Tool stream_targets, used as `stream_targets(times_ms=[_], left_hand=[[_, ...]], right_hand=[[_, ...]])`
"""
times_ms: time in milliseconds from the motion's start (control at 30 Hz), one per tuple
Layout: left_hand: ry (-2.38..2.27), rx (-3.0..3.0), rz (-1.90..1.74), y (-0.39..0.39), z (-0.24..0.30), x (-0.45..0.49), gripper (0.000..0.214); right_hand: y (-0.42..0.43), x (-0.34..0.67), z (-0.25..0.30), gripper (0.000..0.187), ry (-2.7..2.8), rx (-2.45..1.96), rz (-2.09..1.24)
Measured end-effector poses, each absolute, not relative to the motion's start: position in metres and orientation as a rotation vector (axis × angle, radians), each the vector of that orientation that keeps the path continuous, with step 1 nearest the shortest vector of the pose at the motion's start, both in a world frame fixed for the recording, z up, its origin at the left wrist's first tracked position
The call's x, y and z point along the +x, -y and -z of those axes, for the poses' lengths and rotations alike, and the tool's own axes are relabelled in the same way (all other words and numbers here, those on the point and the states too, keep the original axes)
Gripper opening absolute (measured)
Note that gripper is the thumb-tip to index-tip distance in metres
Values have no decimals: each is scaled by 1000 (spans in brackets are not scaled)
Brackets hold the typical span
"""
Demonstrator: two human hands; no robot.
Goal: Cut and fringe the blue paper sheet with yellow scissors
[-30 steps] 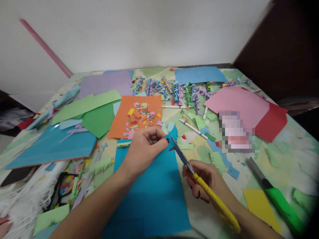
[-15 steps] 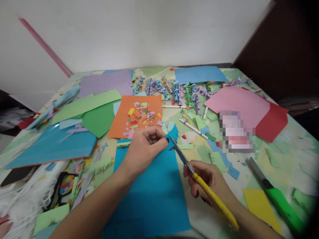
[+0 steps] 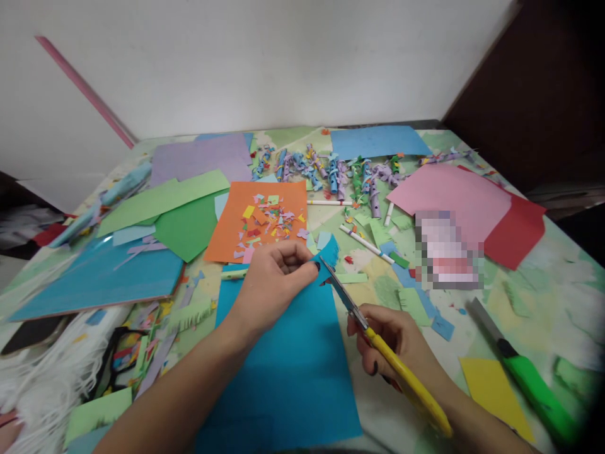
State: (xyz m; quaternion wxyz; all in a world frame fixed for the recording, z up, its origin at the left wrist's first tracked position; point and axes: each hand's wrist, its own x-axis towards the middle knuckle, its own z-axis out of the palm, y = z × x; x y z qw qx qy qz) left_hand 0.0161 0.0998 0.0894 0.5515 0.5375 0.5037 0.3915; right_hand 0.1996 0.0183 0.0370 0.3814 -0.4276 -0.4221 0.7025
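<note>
Pinched between the thumb and fingers of my left hand (image 3: 278, 277) is a small blue paper piece (image 3: 331, 253) with a fringed far edge. My right hand (image 3: 394, 343) grips yellow-handled scissors (image 3: 406, 375), whose blades reach up and left onto the blue piece. The blade tips lie at the paper; whether they are fully closed on it I cannot tell. Beneath both hands lies a large blue sheet (image 3: 283, 378). Just beyond my left hand, an orange sheet (image 3: 222, 233) carries many tiny paper scraps.
Rolled paper tubes with curled strips (image 3: 334, 173) line the back. A green-handled knife (image 3: 529, 384) lies at right, near a yellow paper (image 3: 496, 391). Pink paper (image 3: 449, 195) and a blurred-out object (image 3: 447, 249) are beyond. White yarn (image 3: 51, 384) and glasses (image 3: 111, 359) sit at left.
Almost nothing differs. Both hands, the scissors and the blue paper piece keep practically the same positions.
</note>
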Motion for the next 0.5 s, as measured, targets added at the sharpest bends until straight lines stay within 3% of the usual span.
stream_targets(times_ms=[500], left_hand=[[-1187,1271,-948,-100,-90,17,9]], right_hand=[[-17,200,-36,38,1121,-1103,-1791]])
